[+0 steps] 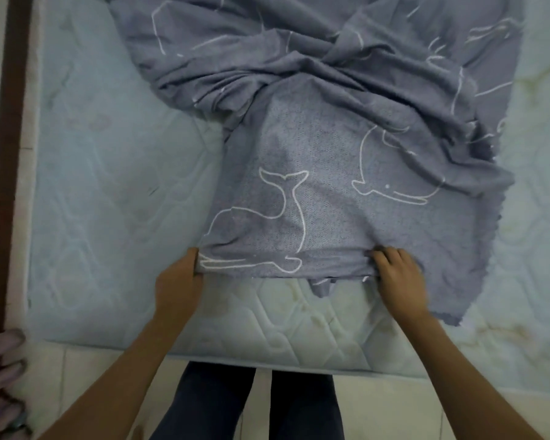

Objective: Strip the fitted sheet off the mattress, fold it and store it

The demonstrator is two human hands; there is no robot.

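A blue-grey fitted sheet (324, 160) with white whale outlines lies loose and bunched on top of the pale quilted mattress (108, 192). Its near part is stretched flat towards me, and the far part is crumpled in folds. My left hand (180, 281) grips the sheet's near edge at its left end. My right hand (400, 277) grips the same edge further right, fingers curled over the fabric. A strip of sheet hangs past my right hand to the right.
The mattress's near edge (267, 357) is just in front of my legs (251, 408), which stand on pale floor tiles. A dark wooden strip (10, 154) runs along the left side. Pinkish-purple fabric (0, 376) lies at the lower left corner.
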